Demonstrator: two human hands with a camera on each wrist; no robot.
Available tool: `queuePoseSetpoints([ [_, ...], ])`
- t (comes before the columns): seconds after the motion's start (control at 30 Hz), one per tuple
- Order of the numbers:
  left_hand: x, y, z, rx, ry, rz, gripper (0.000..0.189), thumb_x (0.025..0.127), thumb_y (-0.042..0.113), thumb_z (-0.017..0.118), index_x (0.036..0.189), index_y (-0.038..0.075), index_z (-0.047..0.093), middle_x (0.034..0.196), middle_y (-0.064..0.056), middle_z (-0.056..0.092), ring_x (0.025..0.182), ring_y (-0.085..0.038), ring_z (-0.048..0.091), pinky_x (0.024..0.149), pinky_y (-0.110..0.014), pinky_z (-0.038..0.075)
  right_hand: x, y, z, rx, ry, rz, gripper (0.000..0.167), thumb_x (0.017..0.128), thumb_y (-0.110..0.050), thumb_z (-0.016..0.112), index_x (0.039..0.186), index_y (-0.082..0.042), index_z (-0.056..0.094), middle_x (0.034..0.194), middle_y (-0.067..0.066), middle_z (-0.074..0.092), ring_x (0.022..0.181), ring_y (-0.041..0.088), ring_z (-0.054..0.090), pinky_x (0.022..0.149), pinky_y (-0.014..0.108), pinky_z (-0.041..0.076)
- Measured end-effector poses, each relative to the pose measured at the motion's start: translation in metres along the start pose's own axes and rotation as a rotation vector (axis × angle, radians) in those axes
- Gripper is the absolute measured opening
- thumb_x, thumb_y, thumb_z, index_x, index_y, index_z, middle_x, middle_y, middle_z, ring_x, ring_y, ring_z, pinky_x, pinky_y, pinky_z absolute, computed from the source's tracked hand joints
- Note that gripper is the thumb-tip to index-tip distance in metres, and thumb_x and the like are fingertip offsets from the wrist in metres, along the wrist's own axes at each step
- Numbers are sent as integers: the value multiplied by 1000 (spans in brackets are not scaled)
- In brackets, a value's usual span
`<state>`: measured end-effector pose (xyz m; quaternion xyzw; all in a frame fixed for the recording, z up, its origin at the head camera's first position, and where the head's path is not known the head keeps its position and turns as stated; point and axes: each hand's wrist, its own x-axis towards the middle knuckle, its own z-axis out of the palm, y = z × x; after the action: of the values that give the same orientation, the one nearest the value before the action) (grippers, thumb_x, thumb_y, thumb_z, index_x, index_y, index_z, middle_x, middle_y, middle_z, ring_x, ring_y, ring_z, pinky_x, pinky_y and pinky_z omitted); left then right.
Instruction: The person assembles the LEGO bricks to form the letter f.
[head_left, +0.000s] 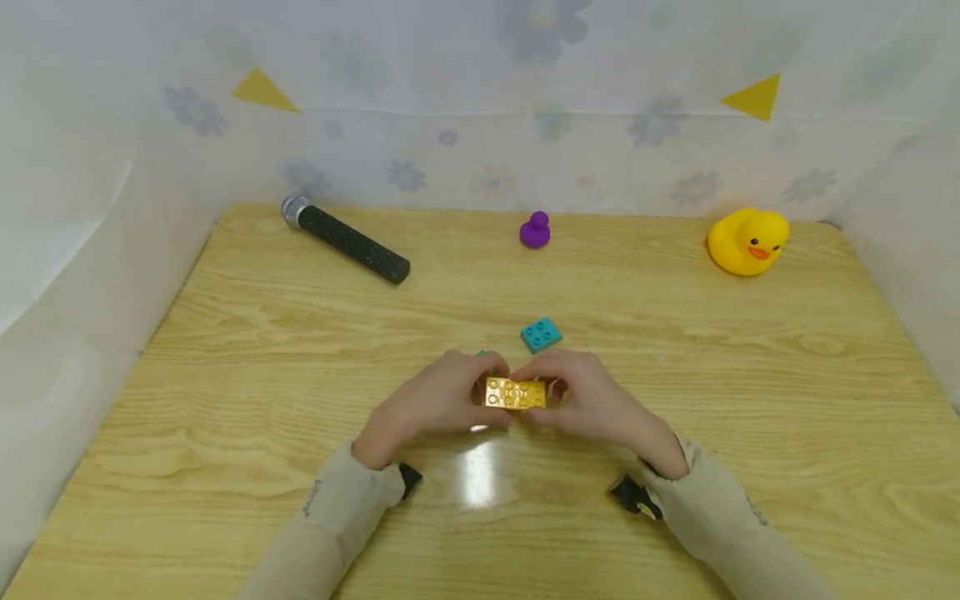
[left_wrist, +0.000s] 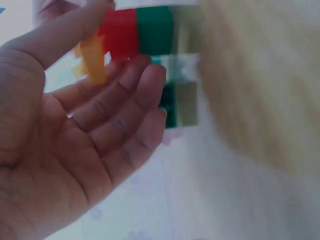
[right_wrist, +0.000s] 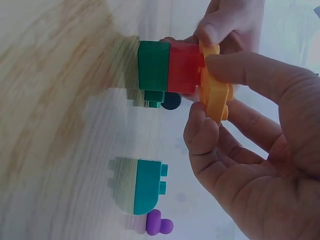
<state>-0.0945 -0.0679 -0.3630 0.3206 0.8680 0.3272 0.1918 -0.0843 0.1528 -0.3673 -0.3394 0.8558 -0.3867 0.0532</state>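
Note:
A yellow brick [head_left: 515, 393] with studs on top sits at a tilt on a red brick [right_wrist: 185, 68], which stands on a green brick [right_wrist: 154, 66] on the table. My right hand [head_left: 585, 396] pinches the yellow brick between thumb and fingers. On the other side, my left hand [head_left: 442, 396] grips the red brick; its thumb lies near the yellow brick's end. From above, the hands and the yellow brick hide most of the stack. A teal brick [head_left: 542, 335] with a rounded end in the right wrist view lies just beyond the hands.
Toward the table's back edge lie a black microphone [head_left: 348, 242] at left, a small purple duck [head_left: 536, 231] in the middle and a large yellow duck [head_left: 748, 242] at right. A flowered white curtain [head_left: 450, 150] rises behind the wooden table [head_left: 247, 367].

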Motion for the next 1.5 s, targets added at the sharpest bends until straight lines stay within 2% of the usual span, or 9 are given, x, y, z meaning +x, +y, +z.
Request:
queuePoseSetpoints([
  [0.1, 0, -1, -3, -57, 9, 25, 35, 82, 24, 77, 109, 10, 60, 75, 5, 60, 58, -7, 54, 55, -23, 46, 0, -1, -1, -10, -4, -2, 33, 73, -6, 81, 104, -3, 72, 96, 4, 69, 69, 14, 55, 58, 25, 49],
  [0.23, 1, 0, -5, -59, 14, 34, 27, 82, 22, 78, 99, 11, 61, 77, 6, 60, 57, -6, 54, 55, -23, 46, 0, -1, -2, -9, -17, 2, 33, 73, -7, 81, 105, -4, 72, 96, 3, 69, 69, 15, 55, 60, 26, 50],
  [0.53, 0, 0, -4, -53, 18, 1, 26, 80, 22, 79, 96, 13, 61, 77, 6, 59, 60, -7, 53, 58, -23, 46, 0, 1, 0, 14, -44, 19, 32, 75, -6, 79, 107, -3, 71, 98, 5, 69, 71, 16, 56, 61, 29, 52],
  [0.77, 2, -1, -1, -103, 16, -27, 26, 80, 21, 80, 95, 12, 61, 75, 5, 60, 57, -9, 54, 55, -24, 46, 0, 3, 0, 30, -53, 34, 33, 75, -5, 80, 107, -3, 71, 98, 5, 69, 71, 13, 56, 61, 27, 52],
  [0.87, 2, -1, 0, -85, 12, -31, 26, 80, 22, 79, 96, 12, 61, 78, 5, 60, 60, -9, 52, 56, -24, 45, 0, 3, 1, 38, -49, 39, 33, 75, -4, 80, 107, -3, 71, 98, 6, 69, 71, 14, 56, 61, 27, 52],
  [1.13, 4, -1, 3, 46, -2, 4, 30, 81, 23, 78, 102, 12, 60, 88, 5, 61, 71, -10, 52, 66, -24, 44, 2, 4, 2, 39, -19, 52, 33, 73, -5, 82, 104, -2, 71, 94, 5, 68, 71, 14, 56, 60, 26, 50],
  [1.5, 3, -3, 0, 34, -7, 35, 37, 79, 27, 80, 107, 12, 61, 92, 5, 62, 72, -10, 50, 65, -24, 43, 1, 3, 4, 37, -13, 57, 32, 72, -9, 83, 102, -4, 71, 91, 2, 67, 71, 12, 55, 59, 23, 48],
])
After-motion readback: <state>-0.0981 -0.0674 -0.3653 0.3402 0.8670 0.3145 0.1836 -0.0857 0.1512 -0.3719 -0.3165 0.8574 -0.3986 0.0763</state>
